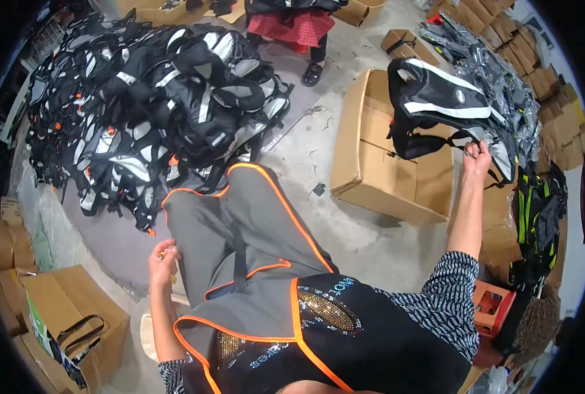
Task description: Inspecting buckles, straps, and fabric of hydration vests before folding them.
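Here the right hand (477,157) is raised toward two o'clock, fingers pinched on the strap of a black vest with white stripes (437,98), which hangs in the air just above an open cardboard box (377,164). The left hand (163,259) sits low at nine o'clock beside the grey apron with orange trim (253,262); it looks curled around something small and yellowish, though I cannot tell what it pinches.

Judging by the layout, a lot is left to handle: a big heap of black and silver vests (161,98) covers the floor from ten to twelve o'clock, while a smaller stack of bagged vests (496,85) lies at one o'clock, just beyond the raised one. One vest is in hand, and the box interior looks mostly bare from this angle.

Room is tight at the right, where cartons (555,111) and a green and black pack (538,210) crowd the box. A strip of bare concrete floor (312,151) runs between heap and box, toward another person's dark shoe (312,74) at twelve.
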A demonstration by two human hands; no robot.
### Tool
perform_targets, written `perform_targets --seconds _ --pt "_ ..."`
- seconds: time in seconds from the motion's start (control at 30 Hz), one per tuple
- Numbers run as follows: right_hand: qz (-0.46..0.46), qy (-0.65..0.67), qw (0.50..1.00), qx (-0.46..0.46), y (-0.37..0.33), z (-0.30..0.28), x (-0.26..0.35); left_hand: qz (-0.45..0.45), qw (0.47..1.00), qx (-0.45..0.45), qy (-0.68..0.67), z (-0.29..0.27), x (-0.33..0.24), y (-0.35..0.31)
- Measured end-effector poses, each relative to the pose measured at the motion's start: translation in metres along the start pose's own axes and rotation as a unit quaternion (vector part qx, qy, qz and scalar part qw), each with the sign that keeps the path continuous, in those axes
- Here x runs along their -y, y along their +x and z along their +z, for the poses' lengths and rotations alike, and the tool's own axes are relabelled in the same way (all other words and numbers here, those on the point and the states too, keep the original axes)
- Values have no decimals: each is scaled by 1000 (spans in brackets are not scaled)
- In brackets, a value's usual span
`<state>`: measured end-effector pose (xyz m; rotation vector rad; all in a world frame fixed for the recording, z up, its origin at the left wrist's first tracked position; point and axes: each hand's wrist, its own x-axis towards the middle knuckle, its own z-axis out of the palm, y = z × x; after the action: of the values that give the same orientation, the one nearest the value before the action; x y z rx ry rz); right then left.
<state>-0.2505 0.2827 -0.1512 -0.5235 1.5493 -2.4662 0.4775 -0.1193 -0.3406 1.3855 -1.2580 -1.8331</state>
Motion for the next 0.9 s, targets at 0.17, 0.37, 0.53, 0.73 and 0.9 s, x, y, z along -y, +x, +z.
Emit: perform_targets --seconds 0.17,0.37,0.53,0.73,0.9 --pt "45 -233 971 -5 1 -32 -61 30 999 -5 25 16 -21 4" --pt "117 -483 868 20 -34 -16 -207 21 998 -37 54 65 -29 -15" --pt "137 -665 727 105 -43 5 -310 -4 994 -56 91 66 -27 -19" --pt "129 -736 650 136 -54 53 -321 26 991 -98 90 62 -21 -36" --pt "134 -749 640 107 -54 72 -329 105 987 -90 82 72 -3 -22"
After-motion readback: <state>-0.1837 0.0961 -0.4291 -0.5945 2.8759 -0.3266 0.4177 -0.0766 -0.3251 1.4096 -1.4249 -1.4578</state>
